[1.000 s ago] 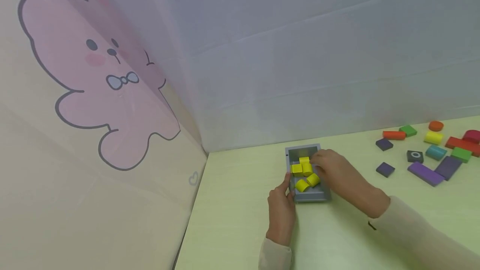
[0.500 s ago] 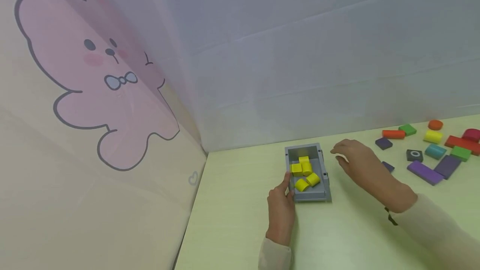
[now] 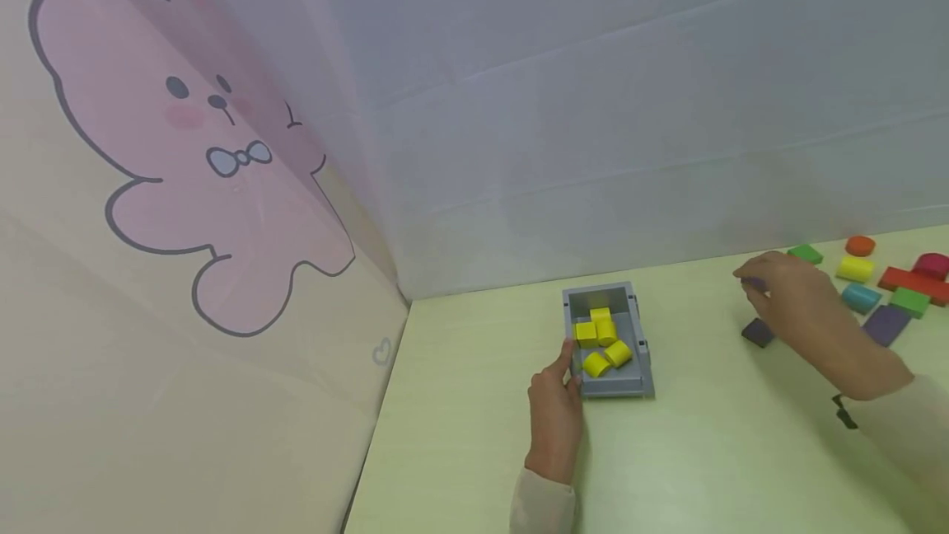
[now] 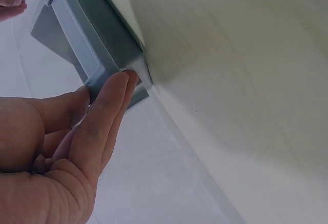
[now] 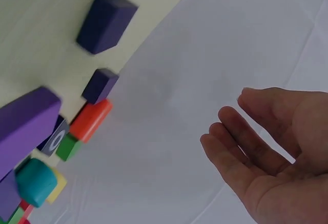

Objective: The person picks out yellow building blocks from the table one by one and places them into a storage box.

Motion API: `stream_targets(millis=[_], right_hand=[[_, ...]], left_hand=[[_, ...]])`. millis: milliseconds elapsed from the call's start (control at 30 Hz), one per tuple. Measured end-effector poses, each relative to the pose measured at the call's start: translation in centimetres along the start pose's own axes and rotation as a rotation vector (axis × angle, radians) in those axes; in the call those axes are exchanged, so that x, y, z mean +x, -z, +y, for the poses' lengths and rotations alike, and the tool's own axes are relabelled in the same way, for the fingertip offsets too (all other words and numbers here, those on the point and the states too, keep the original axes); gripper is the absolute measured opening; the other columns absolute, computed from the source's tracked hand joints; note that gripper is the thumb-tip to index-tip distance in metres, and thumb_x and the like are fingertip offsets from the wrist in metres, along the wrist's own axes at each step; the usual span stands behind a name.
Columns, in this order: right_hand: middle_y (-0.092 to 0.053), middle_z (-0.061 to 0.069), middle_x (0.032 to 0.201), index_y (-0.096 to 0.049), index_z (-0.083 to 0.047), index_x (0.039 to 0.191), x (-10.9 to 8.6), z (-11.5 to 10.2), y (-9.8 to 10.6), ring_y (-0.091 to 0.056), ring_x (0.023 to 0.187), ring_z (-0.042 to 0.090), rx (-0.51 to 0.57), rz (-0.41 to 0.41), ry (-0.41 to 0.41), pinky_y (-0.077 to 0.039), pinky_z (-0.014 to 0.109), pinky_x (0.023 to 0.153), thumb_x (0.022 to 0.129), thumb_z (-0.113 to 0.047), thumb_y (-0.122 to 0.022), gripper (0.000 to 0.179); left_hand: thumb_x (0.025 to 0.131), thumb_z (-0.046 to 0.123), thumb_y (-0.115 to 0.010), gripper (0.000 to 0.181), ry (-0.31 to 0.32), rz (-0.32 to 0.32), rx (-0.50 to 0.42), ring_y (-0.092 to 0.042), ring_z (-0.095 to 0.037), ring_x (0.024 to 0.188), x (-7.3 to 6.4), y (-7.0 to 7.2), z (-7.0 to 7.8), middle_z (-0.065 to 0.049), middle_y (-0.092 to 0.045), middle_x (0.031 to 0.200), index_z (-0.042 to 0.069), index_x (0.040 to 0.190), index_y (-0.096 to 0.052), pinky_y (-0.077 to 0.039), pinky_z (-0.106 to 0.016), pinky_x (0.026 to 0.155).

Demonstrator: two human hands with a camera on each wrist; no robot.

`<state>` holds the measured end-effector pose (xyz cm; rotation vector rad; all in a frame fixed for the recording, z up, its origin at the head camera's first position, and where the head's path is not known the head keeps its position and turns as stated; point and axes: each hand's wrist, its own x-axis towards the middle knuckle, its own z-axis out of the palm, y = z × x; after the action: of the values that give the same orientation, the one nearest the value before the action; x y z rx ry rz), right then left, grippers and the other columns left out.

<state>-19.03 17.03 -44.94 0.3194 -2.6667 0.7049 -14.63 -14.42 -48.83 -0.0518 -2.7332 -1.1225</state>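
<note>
A small grey box (image 3: 617, 388) stands on the table in the head view, with several yellow blocks (image 3: 605, 332) inside, some cubes and some cylinders. My left hand (image 3: 554, 419) grips its left wall; in the left wrist view the thumb and fingertips pinch a corner of the grey box (image 4: 105, 21). Over to the right, my right hand (image 3: 811, 316) hovers above two dark purple blocks (image 3: 756, 333), partly covering one of them. In the right wrist view, the fingers of my right hand (image 5: 271, 147) are loosely bent with nothing between them.
Loose blocks lie at the right: a teal cylinder (image 3: 861, 297), a yellow cylinder (image 3: 856, 269), a red bar (image 3: 908, 283), green pieces (image 3: 910, 302) and a long purple block (image 5: 25, 114). A pale wall sheet (image 3: 630, 147) rises behind the table (image 3: 460, 402).
My right hand has left the box's right edge and moved right to above the dark purple blocks. The left hand stays on the box, and the yellow blocks lie as before.
</note>
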Motion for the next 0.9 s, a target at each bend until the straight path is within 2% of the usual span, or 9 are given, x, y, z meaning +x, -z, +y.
stream_targets(millis=[133, 267, 300, 400, 500, 567, 667, 833, 900], right_hand=[[-0.068, 0.039, 0.104, -0.071, 0.017, 0.105, -0.3, 1.4, 0.3, -0.064, 0.096, 0.058, 0.006, 0.024, -0.017, -0.054, 0.068, 0.079, 0.082, 0.013, -0.077, 0.024], [-0.069, 0.038, 0.102, -0.072, 0.017, 0.106, -0.6, 2.6, 0.7, -0.065, 0.091, 0.058, 0.004, 0.039, -0.028, -0.056, 0.062, 0.069, 0.081, 0.014, -0.075, 0.025], [-0.069, 0.039, 0.102, -0.072, 0.016, 0.107, -0.6, 2.8, 0.8, -0.065, 0.088, 0.057, -0.001, 0.036, -0.035, -0.056, 0.057, 0.063, 0.082, 0.014, -0.075, 0.026], [-0.067, 0.042, 0.106, -0.072, 0.016, 0.11, -0.7, 3.5, 1.1, -0.057, 0.059, 0.042, -0.016, 0.028, -0.067, -0.045, 0.04, 0.046, 0.083, 0.013, -0.073, 0.027], [-0.063, 0.046, 0.108, -0.071, 0.018, 0.109, -0.7, 4.0, 1.6, -0.046, 0.05, 0.028, -0.025, 0.031, -0.097, -0.031, 0.03, 0.041, 0.084, 0.013, -0.072, 0.025], [-0.063, 0.047, 0.107, -0.07, 0.019, 0.108, -0.6, 4.4, 1.9, -0.045, 0.049, 0.026, -0.031, 0.036, -0.119, -0.033, 0.031, 0.04, 0.085, 0.013, -0.072, 0.024], [-0.062, 0.047, 0.105, -0.067, 0.021, 0.107, -0.4, 4.9, 2.5, -0.059, 0.061, 0.039, -0.065, 0.018, -0.161, -0.042, 0.036, 0.042, 0.084, 0.013, -0.073, 0.026], [-0.058, 0.048, 0.109, -0.062, 0.024, 0.114, -0.4, 6.2, 3.1, -0.056, 0.063, 0.036, -0.067, -0.052, -0.28, -0.045, 0.04, 0.048, 0.087, 0.012, -0.069, 0.03], [-0.056, 0.048, 0.113, -0.06, 0.024, 0.116, -0.3, 6.8, 3.1, -0.055, 0.066, 0.037, -0.065, -0.069, -0.311, -0.049, 0.048, 0.053, 0.088, 0.012, -0.068, 0.031]], left_hand=[[0.09, -0.011, -0.075, 0.057, -0.005, 0.004, 0.007, -0.072, -0.034, 0.116, 0.0, 0.0, 0.0, -0.019, -0.072, 0.129, 0.007, 0.144, -0.065, -0.061, -0.042, 0.092], [0.09, -0.011, -0.074, 0.057, -0.002, 0.001, 0.01, -0.072, -0.034, 0.116, 0.0, 0.0, 0.0, -0.018, -0.072, 0.13, 0.007, 0.144, -0.065, -0.061, -0.042, 0.092], [0.09, -0.011, -0.074, 0.057, -0.001, 0.001, 0.011, -0.072, -0.034, 0.116, 0.0, 0.0, 0.0, -0.018, -0.072, 0.13, 0.007, 0.144, -0.065, -0.061, -0.042, 0.092], [0.09, -0.012, -0.075, 0.057, 0.0, 0.004, 0.016, -0.072, -0.034, 0.116, -0.1, 0.0, -0.1, -0.018, -0.073, 0.129, 0.007, 0.144, -0.066, -0.061, -0.042, 0.092], [0.09, -0.011, -0.074, 0.057, 0.008, 0.004, 0.012, -0.072, -0.034, 0.117, -0.1, 0.0, -0.2, -0.017, -0.072, 0.13, 0.007, 0.144, -0.065, -0.06, -0.042, 0.093], [0.09, -0.012, -0.075, 0.057, 0.0, 0.008, 0.017, -0.072, -0.035, 0.116, -0.1, 0.0, -0.2, -0.018, -0.073, 0.129, 0.007, 0.143, -0.066, -0.061, -0.042, 0.092], [0.091, -0.011, -0.074, 0.058, 0.014, 0.003, 0.009, -0.072, -0.035, 0.117, -0.1, -0.1, -0.2, -0.018, -0.072, 0.13, 0.008, 0.144, -0.065, -0.06, -0.043, 0.093], [0.091, -0.011, -0.074, 0.058, 0.018, -0.001, 0.006, -0.072, -0.035, 0.117, -0.1, 0.0, -0.2, -0.018, -0.073, 0.129, 0.009, 0.144, -0.066, -0.06, -0.043, 0.094], [0.09, -0.012, -0.074, 0.058, 0.013, 0.0, 0.009, -0.072, -0.035, 0.116, -0.1, 0.1, -0.2, -0.018, -0.073, 0.129, 0.008, 0.144, -0.066, -0.06, -0.043, 0.093]])
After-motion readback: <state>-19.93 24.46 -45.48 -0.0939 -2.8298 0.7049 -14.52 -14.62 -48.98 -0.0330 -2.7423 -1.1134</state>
